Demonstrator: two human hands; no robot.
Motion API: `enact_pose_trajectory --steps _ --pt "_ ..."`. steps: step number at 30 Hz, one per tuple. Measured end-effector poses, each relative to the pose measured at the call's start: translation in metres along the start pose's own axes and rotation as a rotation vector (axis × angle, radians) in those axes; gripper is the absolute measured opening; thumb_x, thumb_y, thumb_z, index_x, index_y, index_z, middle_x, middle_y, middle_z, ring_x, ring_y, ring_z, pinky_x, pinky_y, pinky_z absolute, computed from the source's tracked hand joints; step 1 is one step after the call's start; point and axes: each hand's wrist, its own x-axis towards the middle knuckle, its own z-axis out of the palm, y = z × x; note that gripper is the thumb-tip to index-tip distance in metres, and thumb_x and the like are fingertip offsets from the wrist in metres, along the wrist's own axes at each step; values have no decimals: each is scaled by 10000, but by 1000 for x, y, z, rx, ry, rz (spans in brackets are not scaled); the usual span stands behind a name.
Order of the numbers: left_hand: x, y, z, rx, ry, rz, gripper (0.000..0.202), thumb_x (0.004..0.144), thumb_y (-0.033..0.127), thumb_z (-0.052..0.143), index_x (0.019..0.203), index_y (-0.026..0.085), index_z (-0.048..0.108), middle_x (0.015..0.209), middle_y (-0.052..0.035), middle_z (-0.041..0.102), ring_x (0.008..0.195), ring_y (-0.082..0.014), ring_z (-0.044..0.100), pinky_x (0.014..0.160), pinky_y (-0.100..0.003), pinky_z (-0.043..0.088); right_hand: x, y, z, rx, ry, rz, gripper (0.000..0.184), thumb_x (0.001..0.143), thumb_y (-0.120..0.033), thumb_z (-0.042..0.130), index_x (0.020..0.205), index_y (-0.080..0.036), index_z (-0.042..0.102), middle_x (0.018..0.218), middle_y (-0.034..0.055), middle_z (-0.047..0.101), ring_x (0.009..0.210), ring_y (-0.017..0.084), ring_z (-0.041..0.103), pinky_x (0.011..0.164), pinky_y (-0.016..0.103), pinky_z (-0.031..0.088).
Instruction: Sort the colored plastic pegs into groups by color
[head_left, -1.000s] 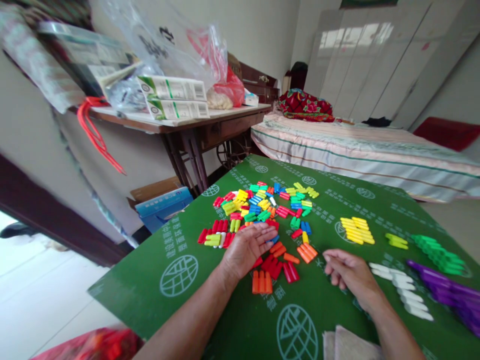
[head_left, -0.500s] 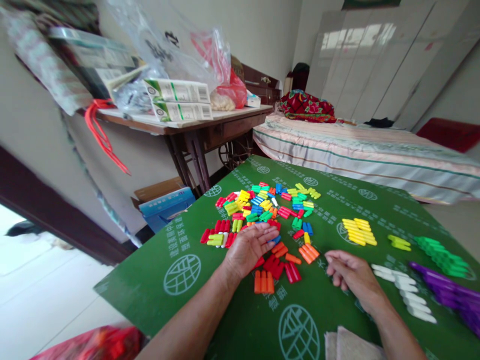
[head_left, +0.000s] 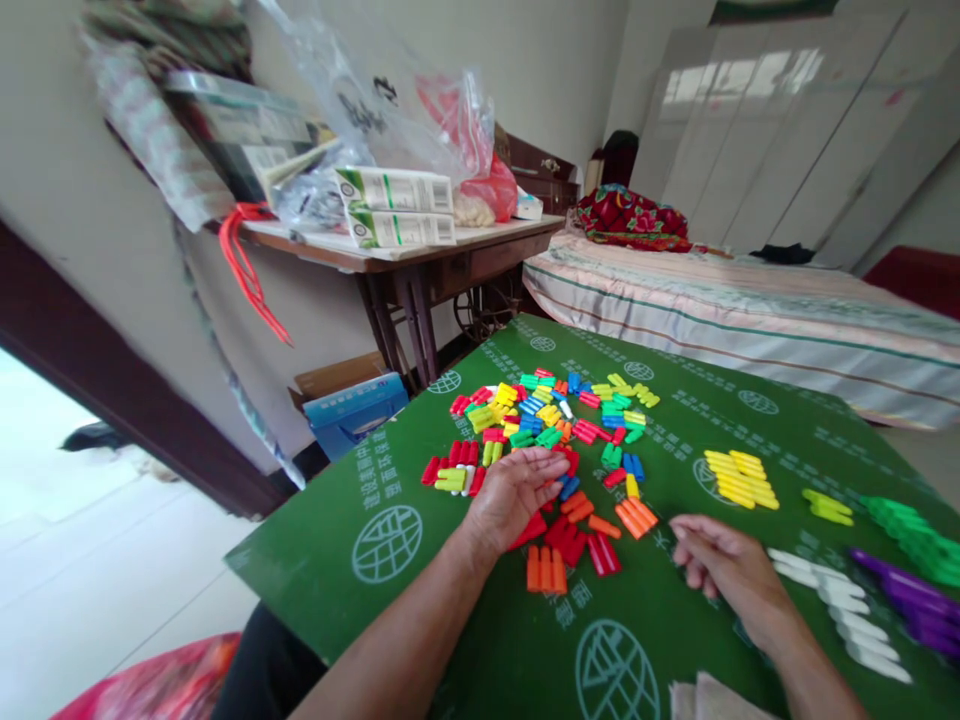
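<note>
Many small plastic pieces, ribbed like short tubes joined side by side, lie in a mixed-colour pile [head_left: 544, 410] on a green table [head_left: 322, 560]. My left hand [head_left: 514, 495] is over the near edge of the pile, its fingers slightly bent and apart, beside red pieces [head_left: 566, 540] and blue ones; its palm partly hides some red pieces. Orange pieces [head_left: 546, 570] lie just in front of it. To the right, my right hand [head_left: 724, 560] is low over the table, fingers loosely curled with nothing visible in them. White pieces [head_left: 844, 600] lie in a row beside it.
Sorted groups of yellow pieces [head_left: 741, 478], lime pieces [head_left: 827, 506], green pieces [head_left: 915, 535] and purple pieces [head_left: 911, 595] lie on the right. A folded cloth [head_left: 720, 698] is at the near edge. Behind stand a cluttered desk [head_left: 480, 240] and a bed [head_left: 675, 290].
The view has shifted, so everything appears farther right. My left fingers have bent inward over the red and blue pieces. My right hand stays near the white pieces.
</note>
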Motion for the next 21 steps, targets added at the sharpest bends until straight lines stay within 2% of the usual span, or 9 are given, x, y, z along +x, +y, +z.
enact_pose_trajectory --steps 6,17,21 --pt "0 -2 0 3 -9 25 237 648 -57 538 801 111 605 905 -108 707 862 -194 679 683 -252 522 -1 0 0 -10 9 -9 508 617 -565 684 915 -157 634 605 2 609 448 108 502 378 217 342" --pt "4 -3 -3 17 -5 24 224 666 -45 538 816 110 600 927 -127 707 883 -203 677 687 -255 527 -1 2 0 14 18 -45 473 657 -542 665 927 -156 631 610 1 607 453 105 507 389 216 351" --pt "6 -3 -5 35 -19 29 227 657 -37 538 815 109 609 945 -124 703 886 -204 675 682 -255 528 2 1 -1 6 -28 -19 485 641 -544 672 928 -156 630 613 -2 606 458 108 516 390 217 355"
